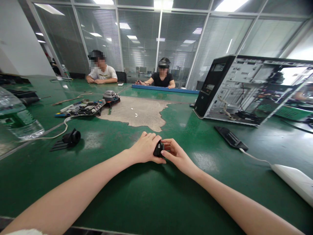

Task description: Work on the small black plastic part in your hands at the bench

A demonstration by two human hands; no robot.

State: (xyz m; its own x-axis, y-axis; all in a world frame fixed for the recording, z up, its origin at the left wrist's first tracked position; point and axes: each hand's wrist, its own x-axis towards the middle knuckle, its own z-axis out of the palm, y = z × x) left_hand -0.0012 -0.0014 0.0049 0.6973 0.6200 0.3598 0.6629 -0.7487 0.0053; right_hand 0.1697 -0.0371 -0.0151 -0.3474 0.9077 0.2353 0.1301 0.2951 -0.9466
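Near the middle of the green table, a small black device (pixel 158 148) sits between my two hands; its exact kind is hard to make out. My left hand (pixel 146 147) wraps round it from the left, covering much of it. From the right, my right hand (pixel 174 150) grips its other side with thumb and fingers. To the left, a black part with a round barrel and flat fins (pixel 71 137) lies on the table. A flat black piece (pixel 230 137) rests on the right side, apart from my hands.
An open computer case (pixel 207 86) stands at the right, before a green basket (pixel 290 112). A white power strip (pixel 294 182) with a cord lies right. Circuit boards (pixel 84 108) and a water bottle (pixel 19 117) are left. Two people sit across the green table (pixel 117 202).
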